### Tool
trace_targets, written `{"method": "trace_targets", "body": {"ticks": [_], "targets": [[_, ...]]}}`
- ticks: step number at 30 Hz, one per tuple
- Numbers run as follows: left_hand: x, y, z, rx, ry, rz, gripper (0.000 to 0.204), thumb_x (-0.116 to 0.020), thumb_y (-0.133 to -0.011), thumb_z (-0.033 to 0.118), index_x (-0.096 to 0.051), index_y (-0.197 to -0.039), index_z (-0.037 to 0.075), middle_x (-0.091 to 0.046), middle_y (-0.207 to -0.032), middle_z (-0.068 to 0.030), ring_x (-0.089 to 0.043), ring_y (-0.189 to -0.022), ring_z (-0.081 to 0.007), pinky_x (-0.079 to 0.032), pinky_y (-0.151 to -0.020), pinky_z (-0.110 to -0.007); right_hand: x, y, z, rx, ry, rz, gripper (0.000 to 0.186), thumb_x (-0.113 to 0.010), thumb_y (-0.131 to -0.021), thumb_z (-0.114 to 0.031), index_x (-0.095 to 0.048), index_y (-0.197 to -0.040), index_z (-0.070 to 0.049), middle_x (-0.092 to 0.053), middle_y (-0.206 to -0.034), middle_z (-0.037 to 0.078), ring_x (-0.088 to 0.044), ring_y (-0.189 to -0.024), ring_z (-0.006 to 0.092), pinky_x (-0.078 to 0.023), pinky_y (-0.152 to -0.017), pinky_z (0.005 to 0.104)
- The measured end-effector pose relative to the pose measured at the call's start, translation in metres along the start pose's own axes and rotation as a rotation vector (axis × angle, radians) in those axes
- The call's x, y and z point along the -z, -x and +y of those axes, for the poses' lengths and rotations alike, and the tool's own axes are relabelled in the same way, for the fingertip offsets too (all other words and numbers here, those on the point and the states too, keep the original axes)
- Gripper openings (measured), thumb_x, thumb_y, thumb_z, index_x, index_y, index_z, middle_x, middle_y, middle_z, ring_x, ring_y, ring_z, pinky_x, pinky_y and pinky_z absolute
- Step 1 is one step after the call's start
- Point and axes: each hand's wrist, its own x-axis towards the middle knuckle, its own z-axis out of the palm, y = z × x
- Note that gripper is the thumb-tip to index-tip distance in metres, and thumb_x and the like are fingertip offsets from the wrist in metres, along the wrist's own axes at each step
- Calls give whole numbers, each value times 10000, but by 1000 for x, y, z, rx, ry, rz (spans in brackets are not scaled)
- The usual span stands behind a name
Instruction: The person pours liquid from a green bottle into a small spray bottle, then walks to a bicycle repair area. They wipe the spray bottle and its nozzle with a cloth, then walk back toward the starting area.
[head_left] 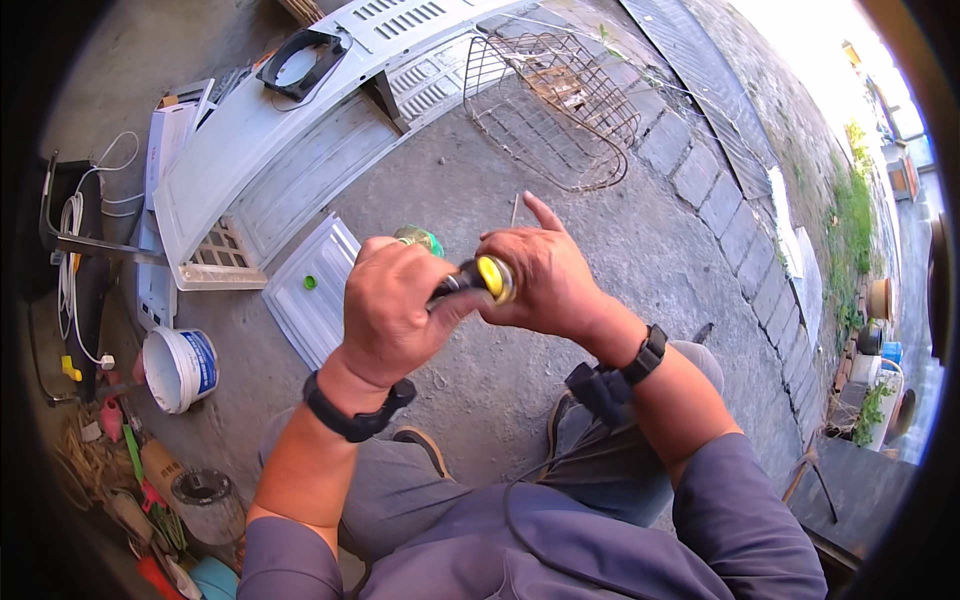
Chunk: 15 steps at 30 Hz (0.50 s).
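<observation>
Two hands, left (395,300) and right (540,278), grip a black-and-yellow piece (490,276) beyond a panel's (308,315) edge, seemingly adjusting it; next needs steadiness.

The tool handle (460,284) is black, the adjoining round end (491,277) yellow, and the bottle (420,240) translucent green. The bottle cap (309,283) is solid green. The bucket (163,370) is white with a blue label (207,365).

We seem to be in an outdoor work yard: rough concrete (410,205), paving blocks (697,172), grass (850,235), vented panels (230,145).
</observation>
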Motion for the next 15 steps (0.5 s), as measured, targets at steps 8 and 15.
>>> {"method": "trace_targets", "body": {"ticks": [8,15], "targets": [[-9,-6,12,480,138,-130,322,-733,-963,330,-634,-1047,36,-647,-736,-105,-650,-685,-298,-496,-678,-410,-14,-1,17,-95,169,165,309,-784,-669,-275,-671,-932,-159,-707,-932,20,-707,-997,226,-268,-1251,520],[12,-13,6,977,962,-175,403,-489,-1113,200,-511,-1430,-49,-720,-1062,-113,-708,-903,-147,-592,-813,-309,-14,-6,24,-155,110,180,335,-813,-669,-291,-683,-941,-145,-728,-933,35,-715,-1001,240,-280,-1241,520]]}}
